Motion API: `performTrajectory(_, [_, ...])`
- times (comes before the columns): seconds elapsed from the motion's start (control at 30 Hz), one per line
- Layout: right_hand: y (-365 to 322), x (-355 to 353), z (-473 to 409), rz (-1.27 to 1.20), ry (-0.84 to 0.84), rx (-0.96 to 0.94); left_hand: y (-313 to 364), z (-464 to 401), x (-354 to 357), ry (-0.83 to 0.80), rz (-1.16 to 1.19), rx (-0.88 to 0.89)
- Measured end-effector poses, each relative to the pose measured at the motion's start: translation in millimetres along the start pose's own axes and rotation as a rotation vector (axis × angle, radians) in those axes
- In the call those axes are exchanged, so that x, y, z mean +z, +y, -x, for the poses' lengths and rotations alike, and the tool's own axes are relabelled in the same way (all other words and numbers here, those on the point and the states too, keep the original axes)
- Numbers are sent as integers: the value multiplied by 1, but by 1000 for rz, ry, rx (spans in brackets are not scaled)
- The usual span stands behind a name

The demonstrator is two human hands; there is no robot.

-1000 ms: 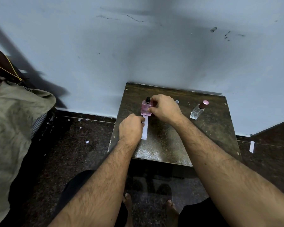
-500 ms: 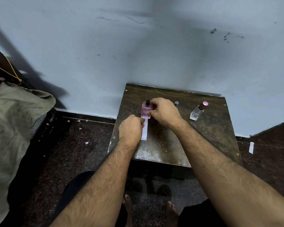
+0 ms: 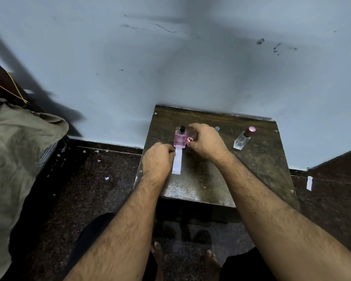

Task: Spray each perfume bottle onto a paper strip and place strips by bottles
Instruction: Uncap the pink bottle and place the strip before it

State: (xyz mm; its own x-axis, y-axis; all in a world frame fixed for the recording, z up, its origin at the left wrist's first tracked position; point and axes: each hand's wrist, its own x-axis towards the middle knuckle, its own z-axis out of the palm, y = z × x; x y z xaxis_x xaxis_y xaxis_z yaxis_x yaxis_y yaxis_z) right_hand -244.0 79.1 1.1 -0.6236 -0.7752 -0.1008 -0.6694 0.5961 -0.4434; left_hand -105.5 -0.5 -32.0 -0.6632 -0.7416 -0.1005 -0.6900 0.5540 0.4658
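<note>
The white paper strip [image 3: 177,162] is pinched flat by the left hand [image 3: 158,161], while a small pink cap [image 3: 190,139], likely for recapping, is gripped by the right hand [image 3: 206,141] beside the square pink glass perfume bottle [image 3: 180,138] at its fingertips.

Both forearms reach fwd, bare. L hand [image 3: 158,159] knuckles up, fingers [image 3: 169,151] curled and bunched at the tips. R hand [image 3: 206,141] arched, palm down, fingers hooked, thumb tucked under. Hands close, not touching.

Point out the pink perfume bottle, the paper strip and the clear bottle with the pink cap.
pink perfume bottle [image 3: 180,138], head view, on its pink glass body.
paper strip [image 3: 177,162], head view, mid-length.
clear bottle with the pink cap [image 3: 240,141], head view, on its clear glass body.
</note>
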Motion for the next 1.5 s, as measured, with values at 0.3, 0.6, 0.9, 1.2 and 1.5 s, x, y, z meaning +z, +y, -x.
performTrajectory(0.3, [3,19,6,19,42,77,-5,-14,-13,80,396,33])
performTrajectory(0.6, [7,22,3,-9,111,68,-1,-20,-12,86,408,109])
performTrajectory(0.9, [-15,-17,9,-210,350,9,6,-20,-9,104,422,81])
performTrajectory(1.2, [-25,-20,6,-120,229,-174,3,-23,-8,99,436,93])
performTrajectory(1.5, [-21,-9,2,-47,211,-179,3,-22,-10,94,459,95])
